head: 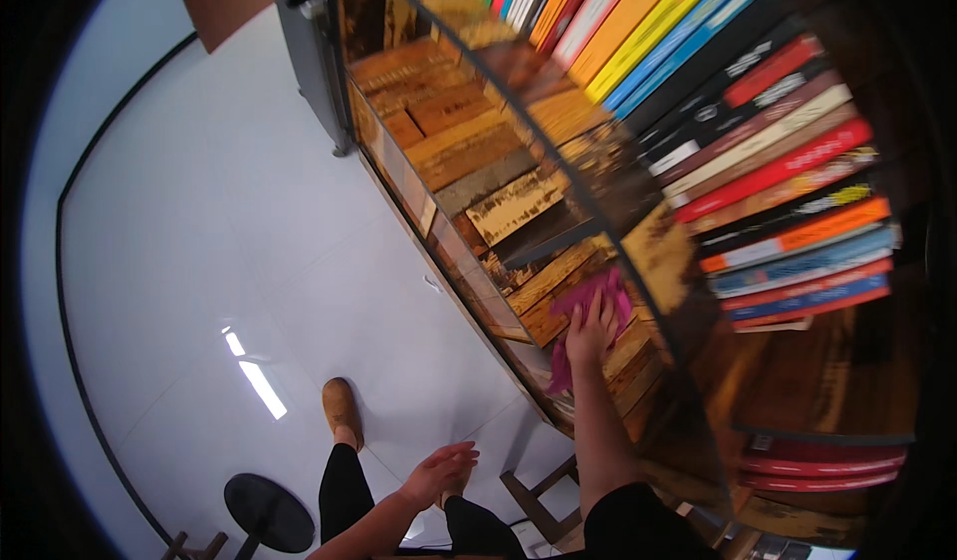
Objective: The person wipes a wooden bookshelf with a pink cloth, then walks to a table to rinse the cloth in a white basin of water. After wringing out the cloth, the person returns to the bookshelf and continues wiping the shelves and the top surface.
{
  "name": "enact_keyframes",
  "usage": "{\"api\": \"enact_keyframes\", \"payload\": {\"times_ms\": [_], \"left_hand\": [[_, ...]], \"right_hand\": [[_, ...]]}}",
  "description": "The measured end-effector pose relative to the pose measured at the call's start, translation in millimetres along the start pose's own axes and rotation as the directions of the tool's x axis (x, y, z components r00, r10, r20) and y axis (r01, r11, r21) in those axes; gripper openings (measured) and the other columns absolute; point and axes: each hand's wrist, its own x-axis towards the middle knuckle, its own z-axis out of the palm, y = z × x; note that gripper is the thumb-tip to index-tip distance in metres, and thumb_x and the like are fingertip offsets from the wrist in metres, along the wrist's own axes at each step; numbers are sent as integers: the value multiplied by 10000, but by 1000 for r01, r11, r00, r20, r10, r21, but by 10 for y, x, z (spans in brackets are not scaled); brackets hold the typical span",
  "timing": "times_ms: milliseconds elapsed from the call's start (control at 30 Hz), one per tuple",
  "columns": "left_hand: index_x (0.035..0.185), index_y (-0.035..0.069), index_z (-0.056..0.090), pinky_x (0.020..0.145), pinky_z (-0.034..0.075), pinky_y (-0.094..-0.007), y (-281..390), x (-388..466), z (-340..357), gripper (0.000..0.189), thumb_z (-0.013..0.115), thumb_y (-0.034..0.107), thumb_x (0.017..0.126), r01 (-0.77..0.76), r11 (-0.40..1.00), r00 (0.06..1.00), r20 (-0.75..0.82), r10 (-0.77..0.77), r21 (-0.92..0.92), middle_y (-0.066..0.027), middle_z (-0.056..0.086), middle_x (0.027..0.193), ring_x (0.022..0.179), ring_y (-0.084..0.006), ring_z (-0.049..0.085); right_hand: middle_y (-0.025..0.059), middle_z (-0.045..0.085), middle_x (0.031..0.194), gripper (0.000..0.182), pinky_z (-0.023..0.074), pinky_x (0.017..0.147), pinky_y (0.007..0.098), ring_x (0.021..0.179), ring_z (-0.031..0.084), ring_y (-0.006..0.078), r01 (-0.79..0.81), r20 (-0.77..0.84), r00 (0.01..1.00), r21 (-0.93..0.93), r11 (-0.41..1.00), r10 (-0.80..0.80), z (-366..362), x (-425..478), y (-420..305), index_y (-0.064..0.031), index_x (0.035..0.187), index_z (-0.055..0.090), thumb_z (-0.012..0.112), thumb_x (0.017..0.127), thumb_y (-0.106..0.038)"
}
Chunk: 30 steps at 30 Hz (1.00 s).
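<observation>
My right hand (593,328) lies flat on a crumpled magenta cloth (614,291), pressing it against a lower shelf of patchwork wood planks (516,208). Part of the cloth hangs toward the shelf's front edge, below the wrist. My left hand (441,472) is held in the air over the floor, left of the shelf unit, fingers extended and holding nothing. Beyond the dark metal frame rail (557,156), a row of upright books (777,171) fills another shelf, with their coloured spines showing.
A grey cabinet (310,66) stands at the shelf's far end. A round black stool or table top (269,513) is at lower left. A wooden frame (540,511) stands near my legs. More red books (822,464) lie at lower right. The pale floor (224,246) reflects light.
</observation>
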Motion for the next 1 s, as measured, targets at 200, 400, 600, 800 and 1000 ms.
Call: {"api": "enact_keyframes", "payload": {"times_ms": [200,400,600,800,1000], "left_hand": [[1380,74,511,1059,379,-362,-390,678,-679,385,498,227,1027,160,986,987,-9,-161,-49,-83,569,1328,1240,-202,514],[1365,105,518,1009,356,-331,-462,794,-568,388,491,304,1033,154,987,980,124,-157,38,-48,592,1297,1205,-165,533],[1328,104,539,1008,361,-340,-573,883,-642,347,480,283,1037,224,973,974,-22,-224,50,-42,601,1281,1199,-165,540],[1302,107,552,995,371,-335,-601,953,-610,321,473,271,1038,206,978,979,14,-205,-38,-35,614,1251,1174,-162,553],[1295,102,558,974,383,-333,-575,1003,-701,355,495,328,1030,176,982,984,-15,-177,-76,-57,623,1232,1165,-175,564]], "right_hand": [[157,508,1304,359,390,946,529,1142,463,396,114,-229,966,-49,992,-123,369,798,-715,-136,1235,607,579,891,-232],[157,574,1101,269,441,855,478,1002,512,379,344,-198,932,204,917,-305,324,-49,-1307,-53,1061,677,575,813,-28],[165,562,1090,341,448,861,456,1014,512,377,413,-107,909,346,842,-402,240,-258,-1301,-67,1177,648,579,844,-56],[214,544,1107,350,430,900,477,1008,525,387,251,-249,940,48,967,-231,365,206,-1170,-48,1212,624,544,871,-49],[134,542,1050,365,472,824,399,949,558,323,386,13,900,437,813,-435,220,-745,-1711,-84,1182,660,588,838,15]]}}
